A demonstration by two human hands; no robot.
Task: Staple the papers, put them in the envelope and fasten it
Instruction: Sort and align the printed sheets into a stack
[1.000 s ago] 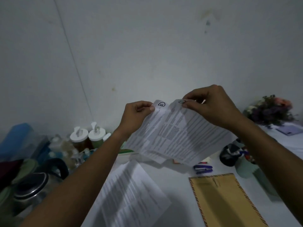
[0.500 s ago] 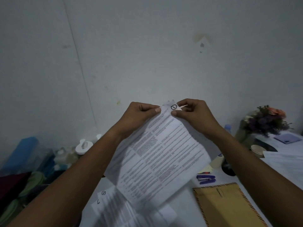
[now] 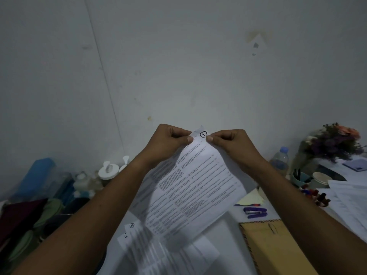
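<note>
My left hand and right hand pinch the top corner of the printed papers, raised above bench, stapler and envelope.

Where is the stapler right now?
The stapler lies on the table at lower right of the head view, between the yellow notes and the top edge of the brown envelope.

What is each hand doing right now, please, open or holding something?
Left hand: closed, pinching the top corner of the printed papers.
Right hand: closed, pinching that same top corner from the other side.
</note>
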